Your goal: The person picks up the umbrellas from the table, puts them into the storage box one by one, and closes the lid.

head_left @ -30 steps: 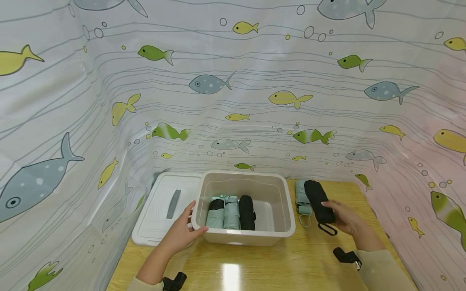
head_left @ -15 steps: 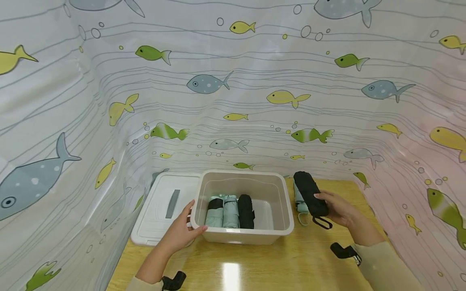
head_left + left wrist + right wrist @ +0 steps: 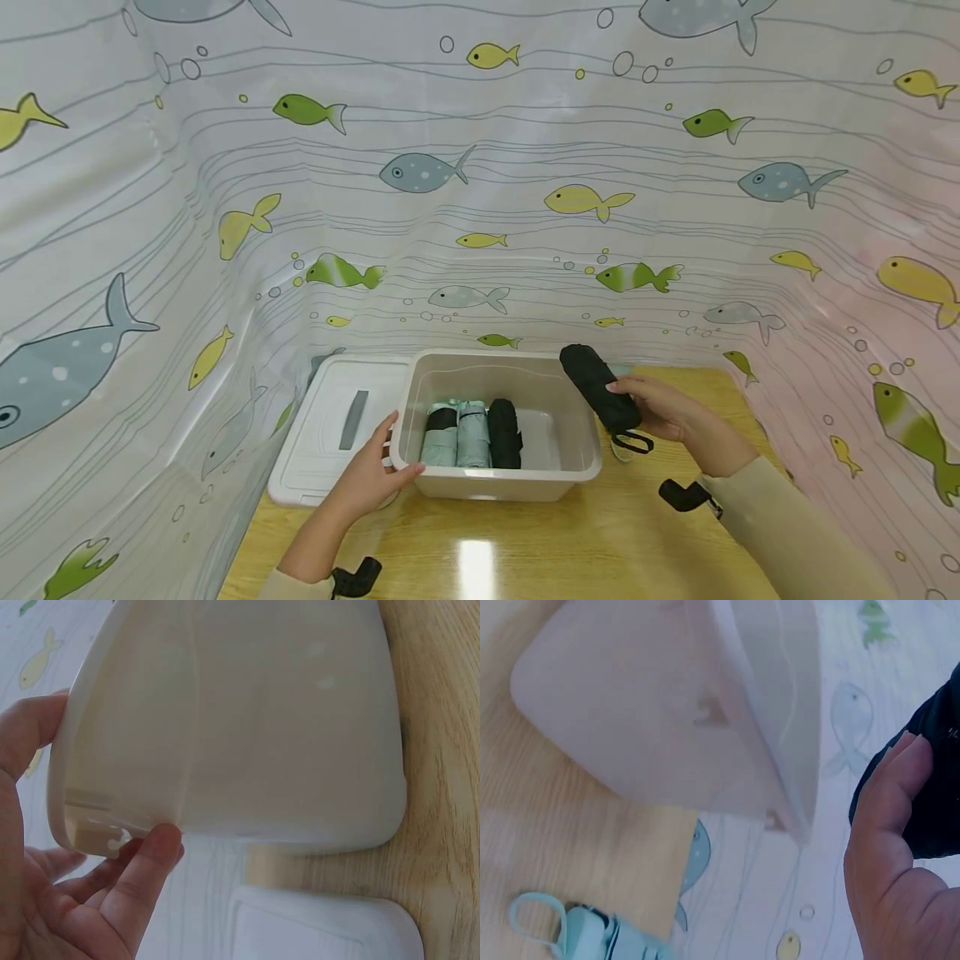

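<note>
My right hand point(image 3: 656, 406) grips a folded black umbrella point(image 3: 596, 387) with a wrist loop, raised and tilted over the right rim of a beige plastic storage bin point(image 3: 495, 487). In the right wrist view the dark umbrella point(image 3: 941, 780) is partly cut off by the frame edge. My left hand point(image 3: 369, 477) holds the bin's front left corner, thumb on the rim and fingers at the side. Inside the bin, on the left, lie a mint umbrella with a black band point(image 3: 440, 450), another mint umbrella point(image 3: 472, 442) and a black umbrella point(image 3: 505, 437), side by side.
Left of the bin lies its white lid point(image 3: 311, 442) with a grey handle. Another mint umbrella point(image 3: 592, 934) lies on the wooden table point(image 3: 540, 550) right of the bin, mostly hidden in the head view. A fish-print curtain point(image 3: 480, 192) hangs at the back and sides.
My right hand has lifted the black umbrella from beside the mint one and carried it left to the bin's right rim. My left hand keeps its hold on the bin.
</note>
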Demonstrator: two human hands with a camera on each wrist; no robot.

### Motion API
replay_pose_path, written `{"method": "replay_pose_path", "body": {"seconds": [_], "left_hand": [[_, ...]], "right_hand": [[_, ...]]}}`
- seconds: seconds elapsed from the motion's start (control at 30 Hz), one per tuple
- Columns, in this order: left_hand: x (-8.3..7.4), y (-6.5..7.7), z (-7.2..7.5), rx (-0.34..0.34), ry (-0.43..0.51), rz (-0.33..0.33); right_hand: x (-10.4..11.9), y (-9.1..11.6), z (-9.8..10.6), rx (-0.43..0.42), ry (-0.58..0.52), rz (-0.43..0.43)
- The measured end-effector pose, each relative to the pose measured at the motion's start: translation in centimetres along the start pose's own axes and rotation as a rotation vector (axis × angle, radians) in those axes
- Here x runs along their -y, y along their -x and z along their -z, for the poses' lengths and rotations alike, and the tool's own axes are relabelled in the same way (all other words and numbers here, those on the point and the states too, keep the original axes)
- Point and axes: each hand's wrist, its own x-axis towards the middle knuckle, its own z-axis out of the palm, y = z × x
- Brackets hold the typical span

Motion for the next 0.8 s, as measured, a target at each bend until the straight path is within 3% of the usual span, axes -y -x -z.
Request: {"method": "replay_pose_path", "body": {"seconds": [0.4, 0.8], "left_hand": [[0.0, 0.2, -0.2, -0.002, -0.006, -0.008], [0.0, 0.4, -0.1, 0.003, 0.005, 0.002]], "right_hand": [[1.2, -3.9, -3.9, 0.002, 0.097, -0.207], [2.4, -7.6, -5.4, 0.005, 0.275, -0.296]]}}
